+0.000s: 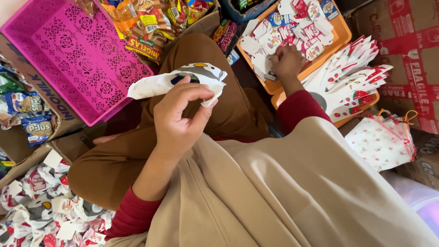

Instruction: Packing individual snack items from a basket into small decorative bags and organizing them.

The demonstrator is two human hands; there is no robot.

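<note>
A small white drawstring pouch [183, 80], printed with a penguin-like figure, was pinched between the thumb and fingers of the left hand [178, 119], held above the person's brown-trousered lap. Its long axis ran roughly left to right, the free end trailing toward the pink perforated plastic basket [73, 55]. The cloth looked thin, soft and crumpled.

The right hand [287, 60] was well apart from the pouch, reaching into the orange tray [343, 32] of small white paper tags [292, 27]; its fingers curled down on the tags, though whether they gripped one could not be told.

Beside the tray's near edge lay a fanned stack of flat strawberry-print pouches [352, 77], and more finished pouches [41, 206] were heaped by the left knee.
</note>
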